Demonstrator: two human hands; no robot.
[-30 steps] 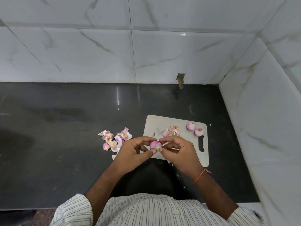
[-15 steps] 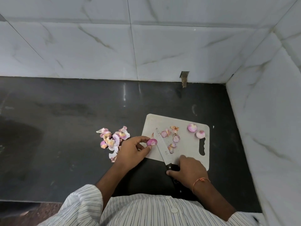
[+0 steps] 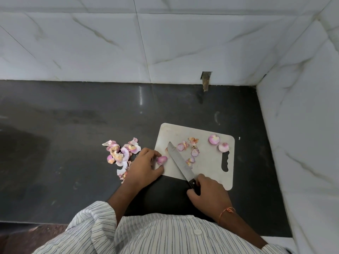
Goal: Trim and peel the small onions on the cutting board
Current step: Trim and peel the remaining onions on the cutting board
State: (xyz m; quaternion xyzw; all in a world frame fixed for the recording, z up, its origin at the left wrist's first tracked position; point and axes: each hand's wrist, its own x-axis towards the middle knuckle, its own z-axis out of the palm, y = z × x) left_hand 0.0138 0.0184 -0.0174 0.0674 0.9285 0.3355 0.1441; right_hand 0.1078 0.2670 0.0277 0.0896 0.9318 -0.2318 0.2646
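judging by how things lie, the job looks well under way but not finished. two peeled small onions (image 3: pixel 214 139) (image 3: pixel 223 147) sit together at the upper right of the white cutting board (image 3: pixel 207 162), and a heap of pink and papery onion skins (image 3: pixel 120 154) lies off the board on the dark countertop (image 3: pixel 73 134), left of centre in the frame. more skin scraps and trimmed ends (image 3: pixel 190 153) are scattered over the middle of the board. at least one onion is left to do.

that onion (image 3: pixel 161 160) rests at the board's left edge, just left of centre in the frame. the left hand (image 3: pixel 145 169) pinches it between fingertips and thumb and holds it down against the board. the right hand (image 3: pixel 209 195), lower and to the right, is wrapped around the dark handle of a kitchen knife (image 3: pixel 180 163). the blade runs up and to the left across the board, and its tip lies just to the right of the held onion, close but apparently not touching. trimming the ends looks like the step in hand, with peeling to follow.
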